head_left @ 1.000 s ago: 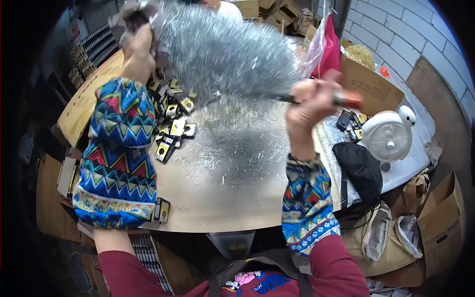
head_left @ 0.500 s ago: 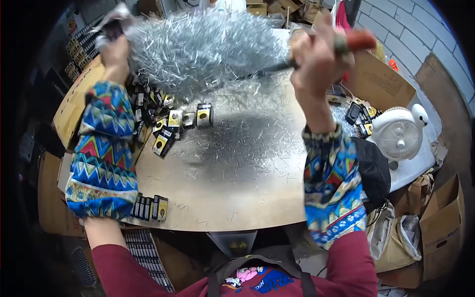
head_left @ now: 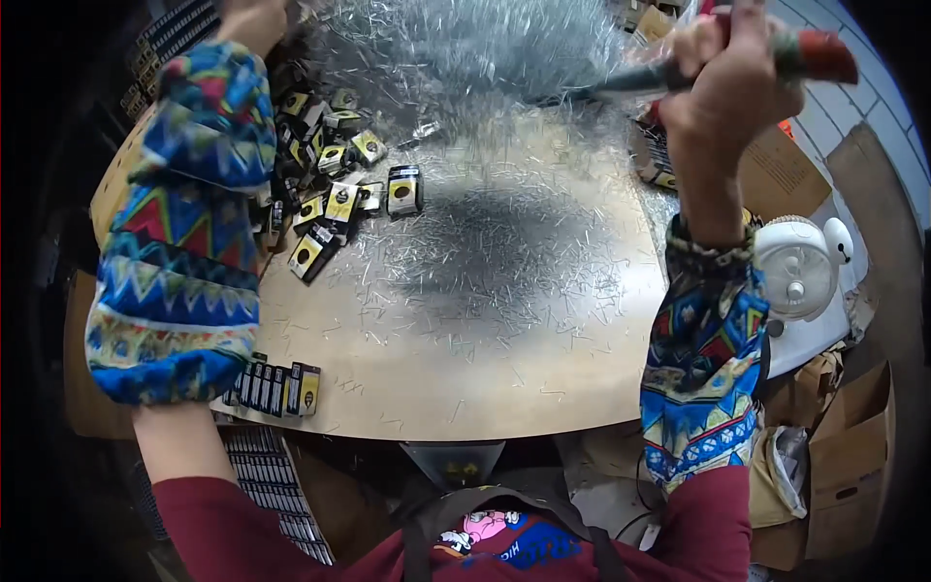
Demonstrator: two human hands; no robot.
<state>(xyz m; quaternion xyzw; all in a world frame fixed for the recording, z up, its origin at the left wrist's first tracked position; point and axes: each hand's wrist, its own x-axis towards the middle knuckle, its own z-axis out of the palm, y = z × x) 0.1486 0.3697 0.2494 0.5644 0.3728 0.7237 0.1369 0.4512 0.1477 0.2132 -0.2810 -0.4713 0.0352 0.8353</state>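
My right hand (head_left: 729, 92) is closed around the red-and-green handle (head_left: 826, 58) of a dark rod (head_left: 630, 80), raised over the far right of the table. The rod runs left into a big bristling mass of thin silvery metal pieces (head_left: 485, 39), blurred and cut off by the upper edge. At the mass's far left, my left hand (head_left: 252, 23) is raised, its fingers mostly beyond the picture's edge. Many loose silvery pieces (head_left: 485, 262) lie scattered over the tabletop (head_left: 465, 388) below.
Small black-and-yellow boxes (head_left: 339, 202) are heaped at the table's left, and a row of them (head_left: 276, 388) stands at the front left corner. A white fan (head_left: 793, 272) stands at right, near cardboard boxes (head_left: 849, 456). A carton of packed dark items (head_left: 267, 475) sits below left.
The silvery mass has moved farther away and to the right, with both hands. The whitish bunched thing in my left hand has left the picture. More loose pieces lie on the table.
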